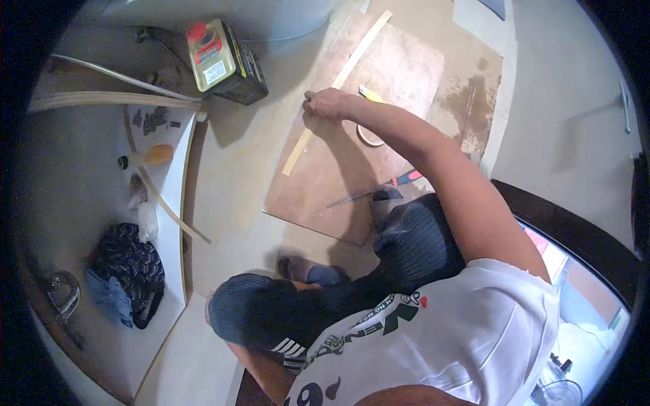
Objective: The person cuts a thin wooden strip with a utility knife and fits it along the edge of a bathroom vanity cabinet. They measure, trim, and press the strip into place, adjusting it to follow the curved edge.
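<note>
My right hand point(326, 104) reaches across the plywood board point(305, 203), its fingers curled over the middle of a narrow pale wood strip point(359, 55). The strip lies slantwise along the board, and the hand covers part of it. Beside my right forearm are a yellow-and-black tool point(370, 95), partly hidden, and a roll of tape point(367, 137), also partly covered. Close to my right foot lies a long thin tool with a red-and-black handle point(407, 177). My left forearm point(257, 369) passes beneath my left knee, where the hand is hidden.
A rectangular can with a red cap point(215, 64) stands left of the board. Further left, a white-edged surface point(172, 271) bears long thin strips point(115, 100), an orange-and-white bottle point(157, 155) and dark patterned cloth point(128, 257). Dark wet stains point(474, 101) mark the right side. A fan point(558, 389) is at lower right.
</note>
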Demonstrator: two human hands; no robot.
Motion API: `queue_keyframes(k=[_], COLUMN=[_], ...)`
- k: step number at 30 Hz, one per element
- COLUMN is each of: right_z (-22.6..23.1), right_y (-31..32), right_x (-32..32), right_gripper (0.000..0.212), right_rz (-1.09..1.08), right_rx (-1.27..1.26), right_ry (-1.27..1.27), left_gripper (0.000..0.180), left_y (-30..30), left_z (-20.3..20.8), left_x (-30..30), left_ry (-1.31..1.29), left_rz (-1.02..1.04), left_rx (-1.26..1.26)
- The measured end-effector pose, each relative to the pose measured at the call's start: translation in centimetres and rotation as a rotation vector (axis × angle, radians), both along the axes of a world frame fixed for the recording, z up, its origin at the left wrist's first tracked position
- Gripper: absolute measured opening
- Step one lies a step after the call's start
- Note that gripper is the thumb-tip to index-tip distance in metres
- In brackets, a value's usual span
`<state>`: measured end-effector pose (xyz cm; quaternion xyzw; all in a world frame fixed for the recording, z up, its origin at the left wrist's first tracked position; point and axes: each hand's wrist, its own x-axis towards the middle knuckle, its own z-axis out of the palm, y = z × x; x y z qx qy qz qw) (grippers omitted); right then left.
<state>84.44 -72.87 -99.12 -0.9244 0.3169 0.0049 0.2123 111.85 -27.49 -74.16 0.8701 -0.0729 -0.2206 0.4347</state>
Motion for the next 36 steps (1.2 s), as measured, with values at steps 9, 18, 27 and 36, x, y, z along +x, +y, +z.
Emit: queue_keyframes(k=[9,18,27,36], right_z=[7.2,24.8,35.6,34.9], right_y=[1.0,7.8,5.6,8.8], right_x=[-1.1,0.1,6.8,8.5], right_gripper=[0.012,0.02,0.027,0.028], right_rz=[0.204,0.063,0.253,0.03], right_rx=[0.062,0.031,-0.161,0.467], right_ry=[0.125,-0.481,-0.444,-0.712], left_gripper=[0.019,0.039,0.029,0.032], left_y=[2.8,-9.7,-3.3,15.0], left_z=[1.9,6.0,1.5,-12.5], left_x=[4.7,2.3,3.3,0.7], left_ry=[-0.034,0.024,0.059,-0.117], left_rz=[-0.131,-0.299,-0.138,-0.305], left_rx=[0.13,-0.014,0.057,0.165])
